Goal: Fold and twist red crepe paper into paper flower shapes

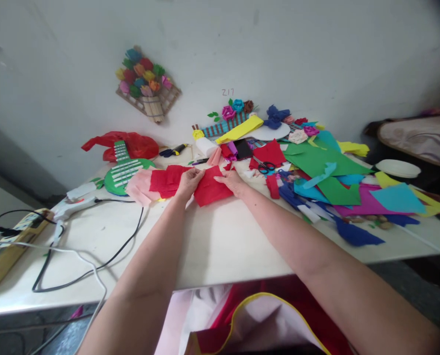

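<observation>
My left hand (189, 183) and my right hand (234, 181) both rest on a sheet of red crepe paper (211, 190) lying on the white table (212, 241). The left hand pinches the sheet's upper left edge. The right hand's fingers press its upper right corner. More red crepe sheets (166, 180) and a pink one (140, 186) lie just left of my left hand. Blue-handled scissors (266, 167) lie a little beyond my right hand.
A heap of coloured paper (327, 177) covers the table's right side. A green paper guitar (123, 170), a red plastic bag (133, 144), a glue gun (75, 202) and black and white cables (94, 266) lie at left. Paper flower crafts (146, 84) hang on the wall.
</observation>
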`<state>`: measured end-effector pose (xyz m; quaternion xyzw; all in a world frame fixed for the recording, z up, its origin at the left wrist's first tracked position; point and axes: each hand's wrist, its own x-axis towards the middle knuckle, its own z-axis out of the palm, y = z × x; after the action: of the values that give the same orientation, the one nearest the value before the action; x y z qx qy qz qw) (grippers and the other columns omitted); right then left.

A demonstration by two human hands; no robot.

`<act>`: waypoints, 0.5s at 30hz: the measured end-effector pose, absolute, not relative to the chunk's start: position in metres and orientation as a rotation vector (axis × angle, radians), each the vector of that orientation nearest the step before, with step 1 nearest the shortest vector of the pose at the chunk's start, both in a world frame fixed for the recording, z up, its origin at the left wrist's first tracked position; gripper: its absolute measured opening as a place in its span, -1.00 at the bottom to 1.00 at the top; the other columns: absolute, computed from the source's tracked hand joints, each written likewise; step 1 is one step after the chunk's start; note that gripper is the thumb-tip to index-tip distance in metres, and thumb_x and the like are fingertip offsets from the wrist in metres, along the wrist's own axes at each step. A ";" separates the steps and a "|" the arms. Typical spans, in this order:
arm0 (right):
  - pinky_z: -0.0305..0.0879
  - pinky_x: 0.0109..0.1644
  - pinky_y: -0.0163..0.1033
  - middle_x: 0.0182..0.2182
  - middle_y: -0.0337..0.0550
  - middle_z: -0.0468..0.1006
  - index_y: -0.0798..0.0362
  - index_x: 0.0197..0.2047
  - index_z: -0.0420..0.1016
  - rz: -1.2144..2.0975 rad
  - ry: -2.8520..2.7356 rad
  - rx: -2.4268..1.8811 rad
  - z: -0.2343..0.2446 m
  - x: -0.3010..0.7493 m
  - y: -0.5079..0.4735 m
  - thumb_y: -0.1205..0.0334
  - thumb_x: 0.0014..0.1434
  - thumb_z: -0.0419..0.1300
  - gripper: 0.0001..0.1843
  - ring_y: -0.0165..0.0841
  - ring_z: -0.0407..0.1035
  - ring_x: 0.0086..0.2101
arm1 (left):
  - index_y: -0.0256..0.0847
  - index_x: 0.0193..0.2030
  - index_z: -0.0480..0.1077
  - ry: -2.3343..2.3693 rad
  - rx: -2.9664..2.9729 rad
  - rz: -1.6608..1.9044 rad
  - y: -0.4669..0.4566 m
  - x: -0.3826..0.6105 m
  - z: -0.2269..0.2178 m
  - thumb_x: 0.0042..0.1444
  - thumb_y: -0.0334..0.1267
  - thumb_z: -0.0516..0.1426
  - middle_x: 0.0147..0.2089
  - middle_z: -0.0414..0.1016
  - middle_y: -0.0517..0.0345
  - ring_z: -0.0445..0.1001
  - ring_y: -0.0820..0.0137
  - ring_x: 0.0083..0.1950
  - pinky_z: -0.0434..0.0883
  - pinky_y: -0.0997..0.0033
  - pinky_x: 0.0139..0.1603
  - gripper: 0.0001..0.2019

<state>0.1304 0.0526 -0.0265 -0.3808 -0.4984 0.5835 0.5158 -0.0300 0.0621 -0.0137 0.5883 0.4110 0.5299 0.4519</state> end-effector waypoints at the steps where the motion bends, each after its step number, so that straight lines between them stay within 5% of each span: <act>1: 0.38 -0.22 -0.17 -0.56 -0.21 0.53 0.12 -0.44 0.49 1.384 -1.205 -0.936 -0.026 0.131 0.052 0.29 -0.10 0.26 -0.90 -0.36 0.43 -0.46 | -0.27 -0.53 0.28 1.021 1.450 1.311 0.062 -0.030 -0.014 -0.25 0.05 0.26 -0.62 0.34 0.25 0.27 0.55 -0.60 0.18 0.56 -0.60 -0.60; 15: 0.36 -0.25 -0.23 -0.57 -0.22 0.51 0.12 -0.44 0.47 1.262 -1.279 -0.936 -0.026 0.132 0.053 0.23 -0.08 0.27 -0.87 -0.38 0.41 -0.44 | -0.29 -0.48 0.33 0.948 1.415 1.128 0.061 -0.041 -0.017 -0.21 -0.05 0.27 -0.57 0.36 0.23 0.27 0.56 -0.57 0.14 0.57 -0.57 -0.66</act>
<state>0.1322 0.0529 -0.0262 -0.3921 -0.5355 0.5285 0.5293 -0.0409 0.0607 -0.0173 0.5906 0.3957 0.4709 0.5224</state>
